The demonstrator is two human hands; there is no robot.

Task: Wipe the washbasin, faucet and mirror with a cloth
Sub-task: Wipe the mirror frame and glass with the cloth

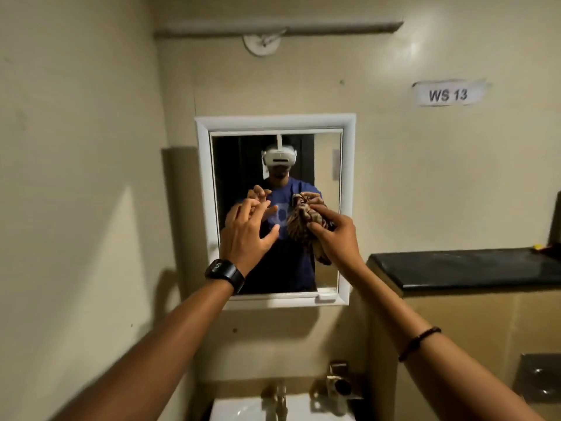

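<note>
Cloth [301,223] hangs lengthwise downward (bunched) from gripping right hand [334,238] before mirror [328,177]; left hand [246,235] fingers spread.

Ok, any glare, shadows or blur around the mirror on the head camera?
Head view: dim warm light, no glare on the mirror, dark shadows left of it; a sheen on the wall upper right; cloth in the right hand and faucet slightly soft; wide-angle bends the edges.
</note>
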